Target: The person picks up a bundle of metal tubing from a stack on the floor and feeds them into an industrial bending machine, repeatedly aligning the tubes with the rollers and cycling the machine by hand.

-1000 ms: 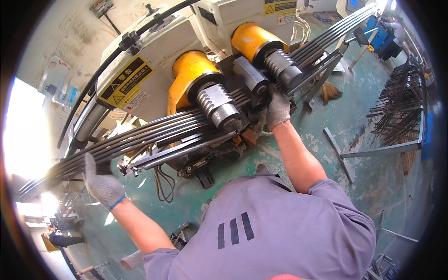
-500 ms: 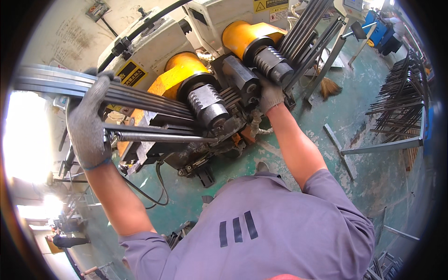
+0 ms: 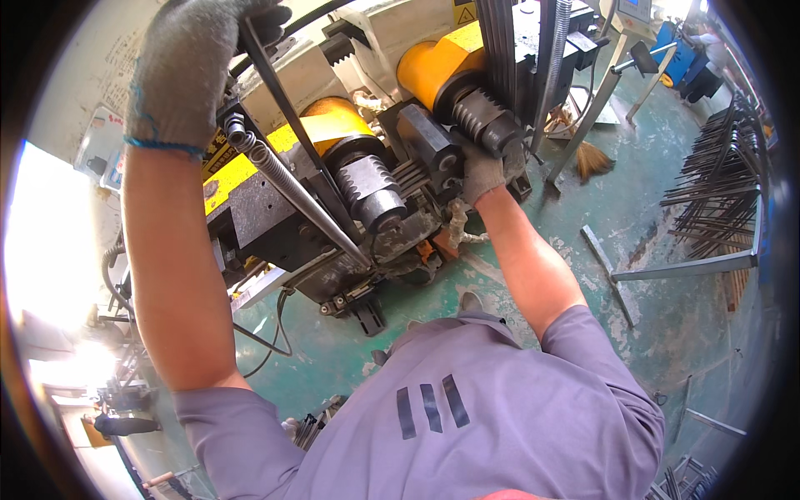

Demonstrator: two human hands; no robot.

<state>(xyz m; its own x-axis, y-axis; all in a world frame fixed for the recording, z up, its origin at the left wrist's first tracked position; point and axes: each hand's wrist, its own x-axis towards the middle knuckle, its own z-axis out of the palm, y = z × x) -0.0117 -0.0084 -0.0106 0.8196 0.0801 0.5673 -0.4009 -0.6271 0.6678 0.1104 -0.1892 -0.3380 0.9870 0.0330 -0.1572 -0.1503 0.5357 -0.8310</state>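
Observation:
My left hand [image 3: 196, 75], in a grey knitted glove, is raised at the upper left. Its fingers are curled round the upper part of steeply angled dark metal bars [image 3: 287, 104]. These bars run down to the left ribbed roller [image 3: 367, 187] of a bending machine. Beside them slants a rod with a coil spring [image 3: 279, 175]. My gloved right hand [image 3: 483, 173] reaches in below the right ribbed roller [image 3: 486, 117], against a black block [image 3: 429, 137]; its fingers are hidden there. More dark bars [image 3: 498, 50] rise almost upright beside the right roller.
Yellow machine housings [image 3: 429, 71] stand behind the rollers. A cable [image 3: 283, 333] loops below the machine at left. On the green floor to the right are a broom [image 3: 590, 158], a metal stand [image 3: 683, 265] and a rack of dark rods [image 3: 721, 179]. Another person is far off at the upper right.
My left hand has risen and moved right, and the left bars have swung from nearly level to steep. The spring rod and right-hand bars have swung up too. My right hand stays in place.

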